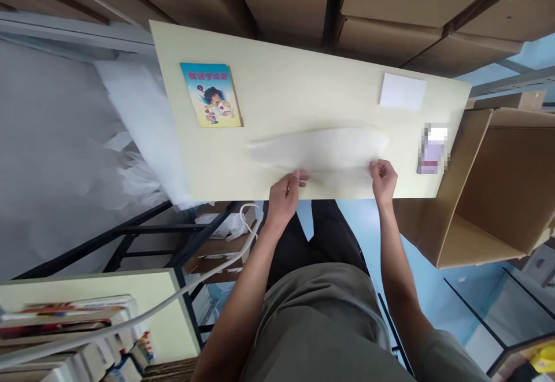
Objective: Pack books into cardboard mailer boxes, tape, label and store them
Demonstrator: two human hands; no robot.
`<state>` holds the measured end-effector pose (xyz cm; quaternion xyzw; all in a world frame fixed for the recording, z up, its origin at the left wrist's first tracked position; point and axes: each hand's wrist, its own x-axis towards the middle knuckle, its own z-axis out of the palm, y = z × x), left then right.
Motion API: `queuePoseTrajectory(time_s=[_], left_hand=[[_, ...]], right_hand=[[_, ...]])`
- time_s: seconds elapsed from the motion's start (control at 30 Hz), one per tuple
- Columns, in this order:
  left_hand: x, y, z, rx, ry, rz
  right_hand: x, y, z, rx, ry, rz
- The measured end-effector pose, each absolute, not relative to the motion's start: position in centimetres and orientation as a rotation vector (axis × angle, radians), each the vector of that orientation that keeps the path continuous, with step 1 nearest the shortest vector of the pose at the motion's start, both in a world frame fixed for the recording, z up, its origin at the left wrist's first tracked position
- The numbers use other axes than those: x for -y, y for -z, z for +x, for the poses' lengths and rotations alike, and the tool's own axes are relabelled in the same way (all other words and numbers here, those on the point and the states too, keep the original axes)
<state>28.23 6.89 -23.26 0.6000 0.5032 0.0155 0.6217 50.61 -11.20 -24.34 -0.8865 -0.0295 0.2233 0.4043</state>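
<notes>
A thin, translucent white sheet or bag (321,149), smeared by motion, lies across the near half of the pale yellow table (281,93). My left hand (285,191) pinches its near left edge, fingers closed. My right hand (383,178) pinches its near right corner, fingers closed too. A small colourful picture book (211,95) lies flat at the table's far left, apart from both hands. A white card (403,91) rests at the far right.
A small blurred object (433,148) sits near the table's right edge. An open cardboard box (498,191) stands to the right. Stacked cartons (390,6) line the back. White packing sheets (134,133) hang at the left; books (69,336) lie on a lower shelf.
</notes>
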Motion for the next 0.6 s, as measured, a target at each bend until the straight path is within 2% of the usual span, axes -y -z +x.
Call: queuePoseTrajectory(time_s=[0.13,0.27,0.33,0.47,0.6], left_hand=[[-6.8,22.8,28.0,-1.157,0.062,1.468],[-10.3,22.5,28.4,-1.469,-0.325,1.876],[-13.0,23.4,28.7,-1.566,-0.38,1.926],[-17.3,25.4,28.8,-1.566,-0.167,1.73],[-17.9,25.3,28.7,-1.413,0.03,1.575]], right_hand=[[11.7,24.7,51.0,0.07,-0.625,-2.258],[11.1,24.9,51.9,0.073,-0.645,-2.297],[10.6,25.1,52.2,0.089,-0.631,-2.307],[9.7,25.2,52.5,0.156,-0.613,-2.304],[9.4,24.5,52.6,0.247,-0.615,-2.264]])
